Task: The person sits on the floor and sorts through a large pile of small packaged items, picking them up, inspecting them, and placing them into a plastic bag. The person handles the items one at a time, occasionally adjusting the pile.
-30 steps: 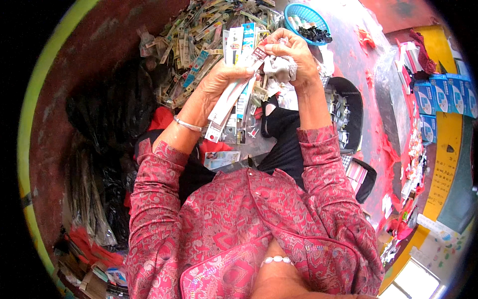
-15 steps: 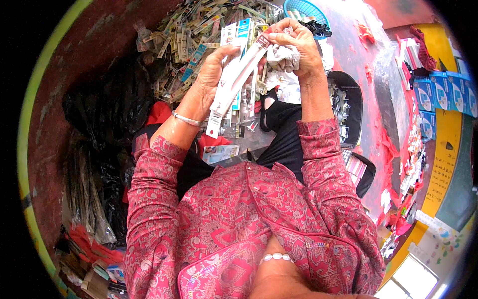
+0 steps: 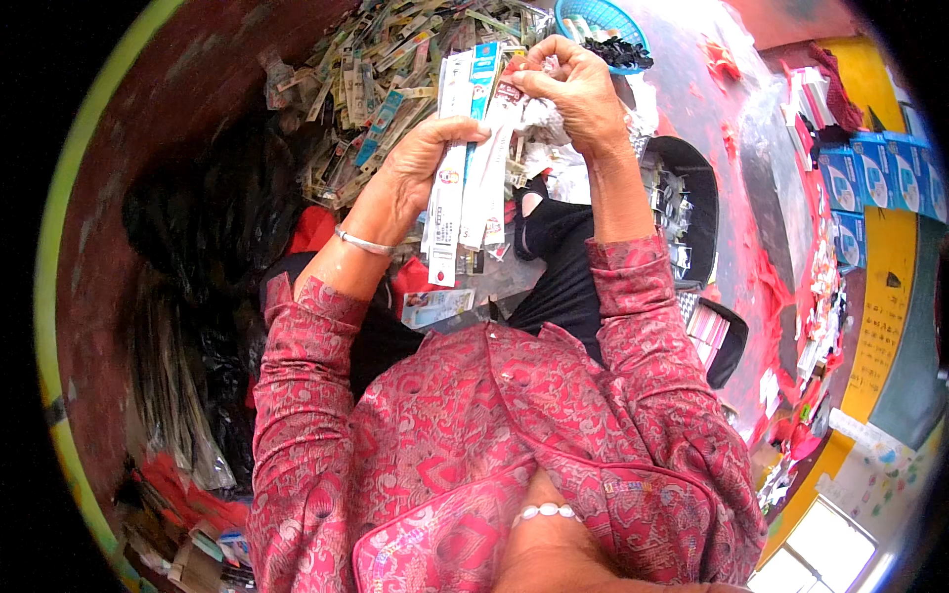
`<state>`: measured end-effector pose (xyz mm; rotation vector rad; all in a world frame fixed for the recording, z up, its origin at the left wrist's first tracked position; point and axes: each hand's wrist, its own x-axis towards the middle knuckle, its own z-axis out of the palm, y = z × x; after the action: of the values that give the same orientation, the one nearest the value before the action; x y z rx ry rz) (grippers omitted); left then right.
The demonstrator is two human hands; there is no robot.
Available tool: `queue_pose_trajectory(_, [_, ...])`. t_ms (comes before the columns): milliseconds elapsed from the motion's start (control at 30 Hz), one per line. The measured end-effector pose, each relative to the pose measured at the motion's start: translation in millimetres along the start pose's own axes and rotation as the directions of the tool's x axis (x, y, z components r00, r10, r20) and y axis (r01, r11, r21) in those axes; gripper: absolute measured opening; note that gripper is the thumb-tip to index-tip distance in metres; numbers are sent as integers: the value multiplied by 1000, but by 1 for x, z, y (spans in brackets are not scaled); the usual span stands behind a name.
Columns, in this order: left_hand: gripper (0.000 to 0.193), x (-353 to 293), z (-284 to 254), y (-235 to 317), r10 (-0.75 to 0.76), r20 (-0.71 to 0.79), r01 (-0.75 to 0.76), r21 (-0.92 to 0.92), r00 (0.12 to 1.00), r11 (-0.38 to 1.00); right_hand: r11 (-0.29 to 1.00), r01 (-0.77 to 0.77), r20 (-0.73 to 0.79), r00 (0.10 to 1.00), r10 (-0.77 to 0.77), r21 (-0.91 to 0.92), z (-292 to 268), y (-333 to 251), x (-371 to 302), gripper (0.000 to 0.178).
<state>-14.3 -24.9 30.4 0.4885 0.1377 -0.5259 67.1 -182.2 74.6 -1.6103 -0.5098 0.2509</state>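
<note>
The closed left hand point(image 3: 420, 166) grips thin packets point(image 3: 448, 188); the right hand point(image 3: 583, 97) pinches 1 brown-topped packet point(image 3: 492, 158); light pressure should prevent creasing.

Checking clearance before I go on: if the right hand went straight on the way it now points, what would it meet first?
Beyond the brown-topped packet it pinches, the right hand would likely first meet the blue-topped packet held in the left hand; their gap in depth is unclear.

There's a gap between the forearms point(image 3: 621, 203), below the strips point(image 3: 450, 198); a packet heap point(image 3: 341, 138) blocks ahead-left, a black case point(image 3: 701, 188) the right.
</note>
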Motion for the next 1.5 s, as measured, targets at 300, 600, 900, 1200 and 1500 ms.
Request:
queue_pose_trajectory(300, [26,2,6,-2,204,-130,-155,317,970,936,976,35,-226,971,-85,-215,-2,3,2,14])
queue_pose_trajectory(600, [26,1,10,-1,216,-80,-159,445,973,881,586,432,-52,774,-632,-686,31,1,-5,11])
queue_pose_trajectory(900, [27,10,-7,2,304,-270,-211,324,914,922,890,103,-468,821,-328,-444,-4,-4,6,15])
queue_pose_trajectory(1200, [18,15,-33,16,241,-421,-247,41,875,968,486,513,261,829,-494,-707,60,16,-25,10])
queue_pose_trajectory(1500, [19,10,-17,24,372,-452,-319,193,810,928,901,-99,-120,991,53,-423,-7,-10,-9,29])
